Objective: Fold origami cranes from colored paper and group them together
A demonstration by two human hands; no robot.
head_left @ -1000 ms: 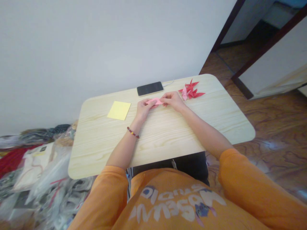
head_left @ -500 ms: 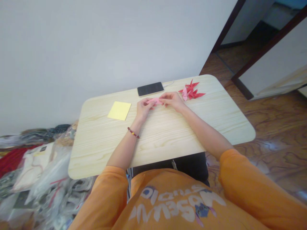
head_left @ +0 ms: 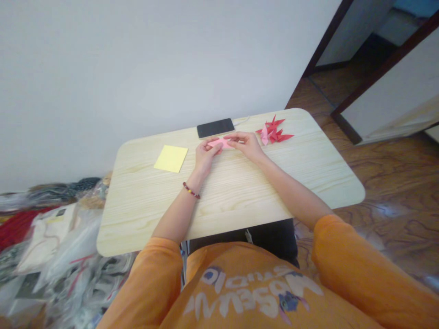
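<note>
A small folded piece of pink origami paper [head_left: 224, 143] is held between both hands, over the far half of the table. My left hand [head_left: 206, 154] pinches its left end, thumb on top. At the other end, the thumb and fingers of my right hand [head_left: 247, 144] close on it. My fingers cover both ends, so its full shape is hidden. Just right of my right hand lie a pink paper crane [head_left: 264, 135] and several red paper cranes [head_left: 277, 131], bunched together.
Behind my hands a black phone [head_left: 216, 128] lies near the wall, a white cable at its right end. A yellow square paper stack [head_left: 171, 158] sits on the left of the pale wooden table [head_left: 236, 192]. Plastic-bagged goods [head_left: 85, 256] are heaped left of the table.
Both hands stay in nearly the same spot. The fingers have shifted slightly on the pink paper, and a little more of its face shows between them.
</note>
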